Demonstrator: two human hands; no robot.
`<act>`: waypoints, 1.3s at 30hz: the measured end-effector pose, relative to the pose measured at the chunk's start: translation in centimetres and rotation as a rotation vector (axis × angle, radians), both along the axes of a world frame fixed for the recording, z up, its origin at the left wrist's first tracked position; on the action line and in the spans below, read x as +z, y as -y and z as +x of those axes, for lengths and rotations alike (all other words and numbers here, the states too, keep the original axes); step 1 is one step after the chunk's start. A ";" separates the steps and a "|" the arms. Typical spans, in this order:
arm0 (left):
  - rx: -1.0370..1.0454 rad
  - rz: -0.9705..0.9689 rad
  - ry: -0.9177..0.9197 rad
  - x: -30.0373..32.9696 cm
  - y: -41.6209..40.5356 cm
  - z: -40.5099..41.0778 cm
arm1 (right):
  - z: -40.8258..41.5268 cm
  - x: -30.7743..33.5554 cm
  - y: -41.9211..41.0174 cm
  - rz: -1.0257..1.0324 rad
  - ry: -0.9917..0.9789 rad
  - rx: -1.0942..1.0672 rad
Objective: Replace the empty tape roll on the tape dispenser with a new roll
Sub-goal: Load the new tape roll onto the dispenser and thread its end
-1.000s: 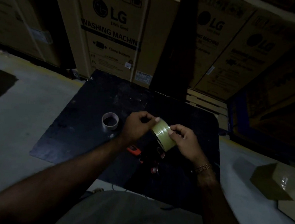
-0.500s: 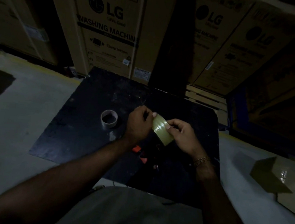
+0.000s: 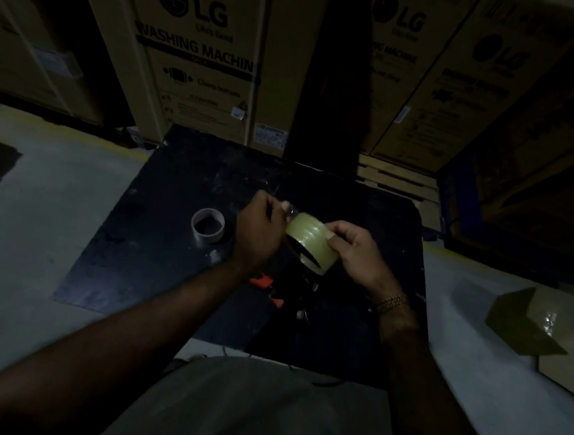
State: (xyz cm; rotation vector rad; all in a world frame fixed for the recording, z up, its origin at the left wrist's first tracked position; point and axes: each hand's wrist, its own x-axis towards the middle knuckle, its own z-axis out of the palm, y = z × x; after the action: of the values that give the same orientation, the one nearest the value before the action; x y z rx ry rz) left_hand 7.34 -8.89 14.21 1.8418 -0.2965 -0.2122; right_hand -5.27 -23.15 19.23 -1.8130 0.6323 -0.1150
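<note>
The left cardboard box (image 3: 202, 56) reads "LG" and "WASHING MACHINE"; the right box (image 3: 411, 55) reads "LG".

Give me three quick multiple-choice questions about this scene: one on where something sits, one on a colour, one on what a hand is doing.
1. Where is the empty tape core?
A. on the black board, beside the left hand
B. inside the small box
C. on the grey floor

2. What colour is the new tape roll?
A. blue
B. pale yellow
C. red

3. What is the right hand doing?
A. hanging idle
B. pressing the floor
C. holding the roll

Answers: A, it stands on the board; B, it looks yellowish; C, its fingers curl round the roll.
</note>
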 end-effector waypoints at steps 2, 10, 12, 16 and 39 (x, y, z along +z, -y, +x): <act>-0.051 -0.037 -0.051 0.3 0.0 0.3 | -0.1 -0.2 0.1 0.009 0.018 -0.012; -0.220 -0.190 -0.346 1.5 -0.5 1.0 | -1.0 -0.3 0.4 0.072 -0.028 -0.086; -0.256 -0.195 -0.353 1.9 -0.5 1.0 | -1.3 -0.7 0.5 0.033 -0.047 -0.088; -0.286 -0.125 -0.273 2.0 -1.0 1.0 | -0.7 -1.2 -0.2 -0.087 -0.052 -0.082; -0.202 -0.140 -0.404 0.7 -3.0 0.7 | -0.1 -1.8 -2.0 -0.073 0.072 -0.083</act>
State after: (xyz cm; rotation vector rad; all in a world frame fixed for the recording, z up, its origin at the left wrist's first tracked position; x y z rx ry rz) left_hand 8.05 -5.94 14.92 1.5877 -0.2082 -0.6767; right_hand -5.34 -21.19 17.42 -1.8441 0.6595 -0.2606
